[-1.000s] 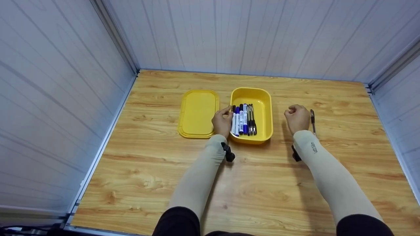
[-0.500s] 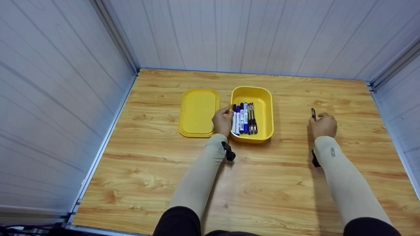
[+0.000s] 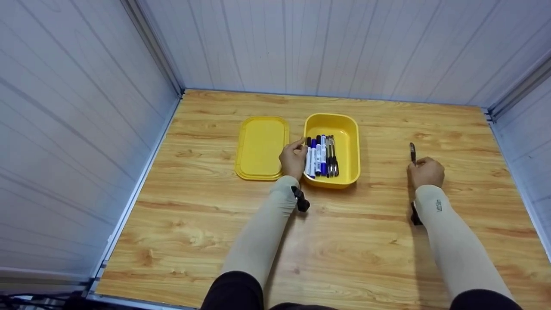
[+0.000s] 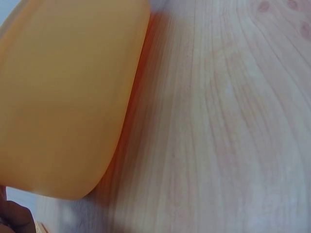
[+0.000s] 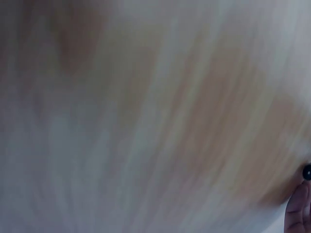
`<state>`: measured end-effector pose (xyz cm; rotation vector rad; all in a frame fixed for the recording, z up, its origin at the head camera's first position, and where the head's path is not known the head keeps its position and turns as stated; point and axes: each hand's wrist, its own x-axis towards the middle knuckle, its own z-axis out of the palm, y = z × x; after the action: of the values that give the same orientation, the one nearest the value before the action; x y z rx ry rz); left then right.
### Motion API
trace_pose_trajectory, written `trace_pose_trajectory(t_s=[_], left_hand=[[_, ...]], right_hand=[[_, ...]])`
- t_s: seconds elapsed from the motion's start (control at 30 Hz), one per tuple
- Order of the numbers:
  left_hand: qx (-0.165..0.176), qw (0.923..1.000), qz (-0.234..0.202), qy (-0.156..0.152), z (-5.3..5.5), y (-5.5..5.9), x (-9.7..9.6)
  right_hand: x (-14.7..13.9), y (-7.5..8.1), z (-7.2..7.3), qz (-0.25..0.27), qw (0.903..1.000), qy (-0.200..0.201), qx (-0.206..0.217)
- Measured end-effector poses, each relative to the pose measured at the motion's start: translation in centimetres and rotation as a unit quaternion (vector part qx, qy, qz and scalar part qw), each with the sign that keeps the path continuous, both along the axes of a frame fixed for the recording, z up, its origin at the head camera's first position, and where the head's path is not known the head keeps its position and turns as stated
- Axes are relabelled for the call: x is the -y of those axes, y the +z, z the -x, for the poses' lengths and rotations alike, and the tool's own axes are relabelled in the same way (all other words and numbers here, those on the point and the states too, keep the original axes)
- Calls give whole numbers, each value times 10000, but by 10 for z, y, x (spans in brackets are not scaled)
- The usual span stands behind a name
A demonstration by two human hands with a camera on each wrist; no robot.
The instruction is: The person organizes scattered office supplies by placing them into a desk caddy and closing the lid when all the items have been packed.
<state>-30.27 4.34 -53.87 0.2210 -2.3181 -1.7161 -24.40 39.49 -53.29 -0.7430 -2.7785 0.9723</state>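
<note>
My left hand grips the left rim of a yellow box, its thumb and fingers at the wall. Inside lie several white markers with black or blue caps, side by side, beside several slim pens with dark ends. To the right, my right hand pinches a black-ended pen near the table; its far end sticks out beyond the fingertips and the rest is hidden by the hand. In the right wrist view only some fingers and the dark tip of the pen show.
A yellow lid lies flat on the wooden table, left of the box. White panelled walls close off the back and both sides. The right wrist view is blurred.
My right hand has moved right from beside the box to the pen, then slid slightly nearer along it and taken hold. My left hand has stayed at the box rim.
</note>
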Motion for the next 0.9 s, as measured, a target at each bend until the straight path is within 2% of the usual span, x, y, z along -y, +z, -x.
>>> trace_pose_trajectory(t_s=[0.13, 0.33, 0.67, 0.9], left_hand=[[-5, 10000, -41, -9, -1, 0, 0], [-185, 9997, 161, 64, -2, 1, 0], [-65, 9999, 146, -15, -2, 2, -1], [-16, 10000, -26, -50, -1, 2, -1]], right_hand=[[2, 1, 0, 69, 10000, 13, -9], [3, 0, 1, 14, 9999, -31, -123], [0, 5, 0, 144, 9997, -191, -80], [-2, 15, 3, 389, 9982, -412, -170]])
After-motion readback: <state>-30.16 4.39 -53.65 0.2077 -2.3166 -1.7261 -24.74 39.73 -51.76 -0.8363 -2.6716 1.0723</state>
